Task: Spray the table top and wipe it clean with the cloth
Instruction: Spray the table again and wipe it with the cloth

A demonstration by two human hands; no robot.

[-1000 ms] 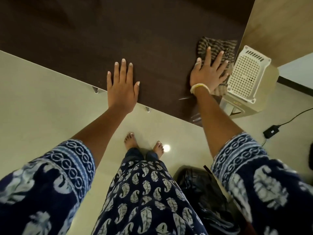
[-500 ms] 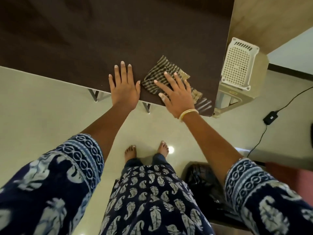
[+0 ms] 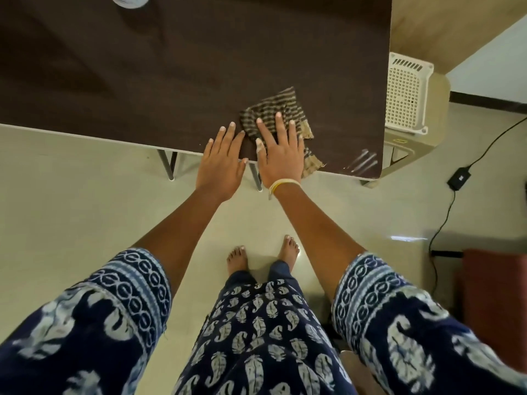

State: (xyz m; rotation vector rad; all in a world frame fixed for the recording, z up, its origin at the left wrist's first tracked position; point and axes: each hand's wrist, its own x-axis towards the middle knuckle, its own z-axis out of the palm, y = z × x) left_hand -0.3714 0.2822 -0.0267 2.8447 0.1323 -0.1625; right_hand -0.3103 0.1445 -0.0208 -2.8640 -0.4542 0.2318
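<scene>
The dark brown table top (image 3: 171, 67) fills the upper part of the head view. A brown striped cloth (image 3: 273, 108) lies near the table's front edge. My right hand (image 3: 281, 155) presses flat on the cloth, fingers spread over it. My left hand (image 3: 221, 159) rests flat and empty on the table edge, just left of the right hand and almost touching it. Wet streaks (image 3: 362, 163) shine at the table's front right corner. No spray bottle is visible.
A white round object (image 3: 128, 0) sits at the table's far edge. A white perforated appliance (image 3: 407, 98) stands right of the table. A black adapter with cable (image 3: 459, 176) lies on the floor. My bare feet (image 3: 262, 258) stand on pale tiles.
My right hand has slid the cloth from the table's right side leftward and toward the front edge, ending next to my left hand. The left hand stayed flat on the edge.
</scene>
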